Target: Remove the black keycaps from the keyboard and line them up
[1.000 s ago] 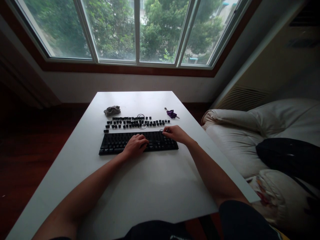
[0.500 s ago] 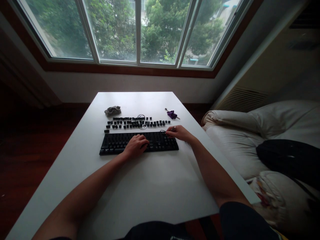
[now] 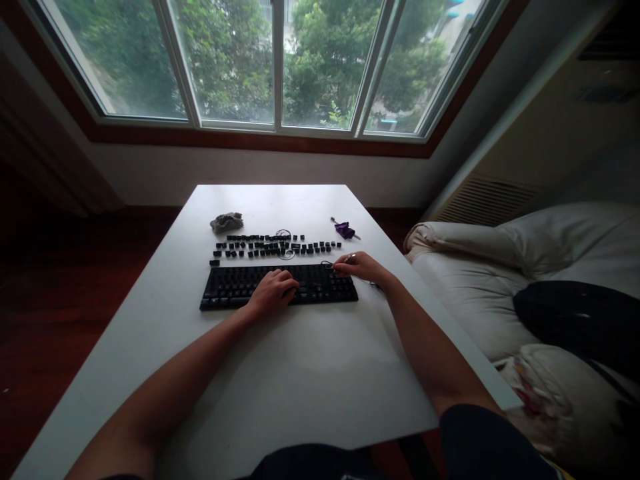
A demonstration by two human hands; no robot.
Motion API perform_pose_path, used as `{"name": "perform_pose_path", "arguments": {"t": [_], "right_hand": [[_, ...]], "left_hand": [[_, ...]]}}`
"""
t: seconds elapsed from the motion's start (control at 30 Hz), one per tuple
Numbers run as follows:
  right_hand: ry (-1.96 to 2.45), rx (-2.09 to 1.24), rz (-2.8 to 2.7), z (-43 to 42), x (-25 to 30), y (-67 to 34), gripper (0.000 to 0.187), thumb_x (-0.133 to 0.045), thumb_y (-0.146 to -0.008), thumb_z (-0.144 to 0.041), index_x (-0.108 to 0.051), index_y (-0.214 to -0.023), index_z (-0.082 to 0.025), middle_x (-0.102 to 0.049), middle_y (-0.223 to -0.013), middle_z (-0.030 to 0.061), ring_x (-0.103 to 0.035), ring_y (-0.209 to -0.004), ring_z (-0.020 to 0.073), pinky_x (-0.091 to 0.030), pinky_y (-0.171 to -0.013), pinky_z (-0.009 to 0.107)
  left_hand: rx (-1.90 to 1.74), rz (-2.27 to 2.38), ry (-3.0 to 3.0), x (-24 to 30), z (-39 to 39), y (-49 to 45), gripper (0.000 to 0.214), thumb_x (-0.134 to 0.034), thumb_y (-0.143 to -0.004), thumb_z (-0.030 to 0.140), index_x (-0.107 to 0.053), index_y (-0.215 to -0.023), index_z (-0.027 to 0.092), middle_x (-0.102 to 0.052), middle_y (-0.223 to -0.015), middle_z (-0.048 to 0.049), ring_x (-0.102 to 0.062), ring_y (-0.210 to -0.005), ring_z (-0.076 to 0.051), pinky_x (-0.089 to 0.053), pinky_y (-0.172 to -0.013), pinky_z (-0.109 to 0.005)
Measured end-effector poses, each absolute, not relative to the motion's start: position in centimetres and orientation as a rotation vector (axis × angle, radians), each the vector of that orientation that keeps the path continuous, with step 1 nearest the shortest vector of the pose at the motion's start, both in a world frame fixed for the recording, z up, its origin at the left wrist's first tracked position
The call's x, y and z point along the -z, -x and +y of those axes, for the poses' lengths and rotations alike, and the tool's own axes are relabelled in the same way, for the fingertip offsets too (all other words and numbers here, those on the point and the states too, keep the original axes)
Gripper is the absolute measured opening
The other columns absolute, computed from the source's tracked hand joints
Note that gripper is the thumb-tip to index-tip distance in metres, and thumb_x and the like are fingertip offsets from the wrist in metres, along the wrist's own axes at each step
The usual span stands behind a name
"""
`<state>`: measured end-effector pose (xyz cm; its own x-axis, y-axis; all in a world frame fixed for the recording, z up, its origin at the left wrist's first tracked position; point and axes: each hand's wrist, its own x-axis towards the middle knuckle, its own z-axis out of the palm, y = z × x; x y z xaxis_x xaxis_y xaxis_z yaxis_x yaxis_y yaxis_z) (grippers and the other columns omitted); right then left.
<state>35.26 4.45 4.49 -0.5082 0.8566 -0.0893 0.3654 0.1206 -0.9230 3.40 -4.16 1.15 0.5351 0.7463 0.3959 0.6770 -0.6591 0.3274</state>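
Since a second ago, the right hand [image 3: 361, 265] has been shifting slightly rightward along the keyboard's far edge and turning, so that a glint of metal is now showing above its fingers; the left hand [image 3: 273, 288] is keeping its place. The right hand is pinching a slim wire-ended tool [image 3: 351, 258] between thumb and fingertips, its thin end reaching over the keyboard's far right part. The left hand is resting palm down on the middle of the black computer keyboard [image 3: 227, 288], fingers curling; whether they are gripping anything, I cannot tell. The keyboard is lying flat across the white table [image 3: 300, 373], many of its keys hidden by the hands. Just beyond it, loose black keycaps [image 3: 320, 251] are standing in uneven rows, with a wider one [image 3: 215, 263] lying near the keyboard's far left corner. Farther back, a crumpled gray cloth [image 3: 227, 223] is lying on the left, and a purple cloth [image 3: 345, 231] is bunching around a thin rod [image 3: 334, 220] on the right. Beyond the table's right edge, a cream sofa [image 3: 460, 267] is holding a dark bag [image 3: 575, 317].
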Motion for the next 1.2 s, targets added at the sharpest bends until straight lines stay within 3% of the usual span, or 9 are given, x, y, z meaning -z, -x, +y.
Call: {"name": "perform_pose_path", "arguments": {"t": [0.8,0.93,1.1,1.2], "right_hand": [[1.055,-1.451,-1.758,3.5,-5.6,-34.6,0.046,-0.075,-0.077,-0.053,-0.076,-0.098,-0.012,-0.077,-0.091,0.0117,-0.073,-0.078,0.0207,-0.059,-0.073,0.031],[0.958,-1.502,-1.804,2.2,-5.6,-31.8,0.045,-0.074,-0.079,-0.051,-0.076,-0.102,-0.013,-0.077,-0.092,0.0103,-0.074,-0.083,0.021,-0.06,-0.077,0.033],[0.86,-1.55,-1.842,0.5,-4.8,-28.7,0.042,-0.071,-0.082,-0.05,-0.076,-0.107,-0.016,-0.077,-0.094,0.0083,-0.073,-0.087,0.0216,-0.059,-0.081,0.035],[0.829,-1.545,-1.843,-0.1,-4.2,-27.7,0.043,-0.07,-0.083,-0.05,-0.075,-0.11,-0.017,-0.077,-0.094,0.0078,-0.073,-0.089,0.0227,-0.06,-0.082,0.037]], "left_hand": [[-0.796,1.231,-2.635,-0.9,-4.0,-3.5,0.019,-0.053,-0.094,0.024,-0.07,-0.102,0.025,-0.065,-0.102,-0.0055,-0.057,-0.095,-0.022,-0.043,-0.089,-0.04],[-0.796,1.249,-2.614,-1.2,-4.2,-3.5,0.021,-0.054,-0.093,0.023,-0.068,-0.109,0.025,-0.065,-0.103,-0.0055,-0.057,-0.096,-0.022,-0.043,-0.09,-0.04],[-0.833,1.29,-2.558,-1.5,-4.5,-3.5,0.038,-0.058,-0.089,0.022,-0.059,-0.127,0.025,-0.065,-0.104,-0.0054,-0.057,-0.098,-0.023,-0.044,-0.09,-0.04],[-0.836,1.283,-2.546,-1.5,-4.5,-3.5,0.036,-0.061,-0.088,0.023,-0.06,-0.124,0.025,-0.065,-0.105,-0.0057,-0.058,-0.098,-0.023,-0.045,-0.089,-0.04]]}}
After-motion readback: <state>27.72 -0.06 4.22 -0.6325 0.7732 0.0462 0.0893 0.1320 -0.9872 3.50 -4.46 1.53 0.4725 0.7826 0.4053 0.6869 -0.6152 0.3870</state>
